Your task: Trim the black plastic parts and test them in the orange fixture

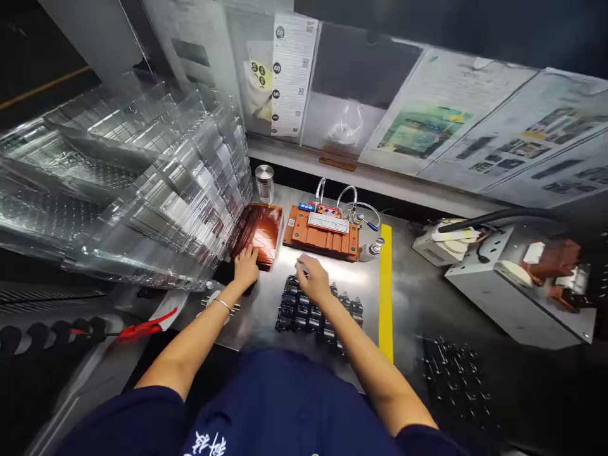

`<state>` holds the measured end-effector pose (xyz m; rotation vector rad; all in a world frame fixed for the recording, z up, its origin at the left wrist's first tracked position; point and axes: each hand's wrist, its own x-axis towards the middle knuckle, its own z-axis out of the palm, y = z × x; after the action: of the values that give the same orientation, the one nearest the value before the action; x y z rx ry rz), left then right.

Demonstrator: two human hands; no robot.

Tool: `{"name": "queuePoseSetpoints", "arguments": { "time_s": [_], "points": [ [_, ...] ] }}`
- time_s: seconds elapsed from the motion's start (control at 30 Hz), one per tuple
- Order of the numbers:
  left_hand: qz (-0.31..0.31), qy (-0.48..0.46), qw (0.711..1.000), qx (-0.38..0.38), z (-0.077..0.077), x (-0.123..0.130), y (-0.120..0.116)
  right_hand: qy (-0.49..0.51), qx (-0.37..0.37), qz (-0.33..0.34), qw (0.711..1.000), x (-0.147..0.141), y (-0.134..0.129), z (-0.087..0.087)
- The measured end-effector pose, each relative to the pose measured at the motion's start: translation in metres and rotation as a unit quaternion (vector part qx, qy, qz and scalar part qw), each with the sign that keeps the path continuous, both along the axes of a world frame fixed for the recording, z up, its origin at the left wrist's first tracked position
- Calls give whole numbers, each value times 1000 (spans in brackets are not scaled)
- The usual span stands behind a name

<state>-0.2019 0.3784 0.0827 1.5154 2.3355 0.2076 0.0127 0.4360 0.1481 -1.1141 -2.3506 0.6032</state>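
My left hand [246, 268] lies with its fingers stretched out over the near end of a stack of glossy amber film sheets [263, 237]. A bracelet [223, 305] circles that wrist. My right hand [313, 278] is closed in a pinch above the metal table; a small pale bit shows at its fingertips, too small to name. Below and beside it lie rows of black moulded plastic parts [299, 310], partly hidden by my right forearm. Just beyond the hands sits an orange-brown fixture block [323, 244] with a white strip [327, 222] and metal clamps on top.
Tall clear plastic trays [190, 183] are piled on the left. A lidded glass jar [265, 183] stands behind the sheets. Yellow tape [386, 291] runs along the table's right part. Farther right are a grey machine [503, 278] and more black parts [456, 380].
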Motion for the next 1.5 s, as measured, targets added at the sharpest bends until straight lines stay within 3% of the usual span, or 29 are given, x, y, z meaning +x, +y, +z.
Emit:
{"name": "queuePoseSetpoints", "arguments": {
  "time_s": [0.07, 0.13, 0.23, 0.33, 0.43, 0.53, 0.6, 0.67, 0.73, 0.8, 0.9, 1.0, 1.13, 1.27, 1.37, 1.5],
  "points": [
    [5, -44, 999, 24, -4, 4, -1, -126, -40, 102, 986, -65, 9, -15],
    [38, -101, 992, 71, -8, 1, -9, -228, -55, 157, 959, -108, 12, -35],
    [120, -184, 962, 162, -14, -15, -32, -311, -65, 182, 931, -134, 14, -58],
    [217, -288, 915, 182, -11, -32, -52, -313, -76, 195, 926, -133, 17, -67],
    [323, -421, 840, 112, 2, -43, -54, -302, -86, 199, 928, -126, 21, -64],
    [412, -539, 734, 35, 19, -52, -37, -270, -88, 190, 940, -120, 22, -54],
    [436, -612, 659, 27, 28, -55, -22, -229, -90, 186, 951, -115, 22, -46],
    [420, -653, 626, 68, 33, -54, -11, -190, -109, 183, 958, -108, 21, -35],
    [376, -644, 654, 125, 37, -47, -4, -153, -137, 160, 966, -101, 21, -23],
    [305, -608, 718, 151, 43, -35, -3, -97, -153, 119, 976, -95, 22, -9],
    [149, -528, 819, 167, 55, -16, -5, -23, -172, 75, 982, -88, 23, 14],
    [8, -413, 886, 212, 68, -4, -7, -10, -217, 77, 973, -77, 24, 34],
    [-113, -352, 903, 220, 81, 0, -5, -13, -272, 103, 957, -57, 27, 54],
    [-179, -348, 900, 191, 91, 3, -4, -10, -347, 120, 930, -40, 33, 67],
    [-197, -357, 895, 180, 94, 9, -6, -10, -380, 131, 915, -32, 39, 72],
    [-169, -370, 898, 169, 90, 15, -9, -9, -419, 129, 899, -26, 45, 71]
  ]
}}
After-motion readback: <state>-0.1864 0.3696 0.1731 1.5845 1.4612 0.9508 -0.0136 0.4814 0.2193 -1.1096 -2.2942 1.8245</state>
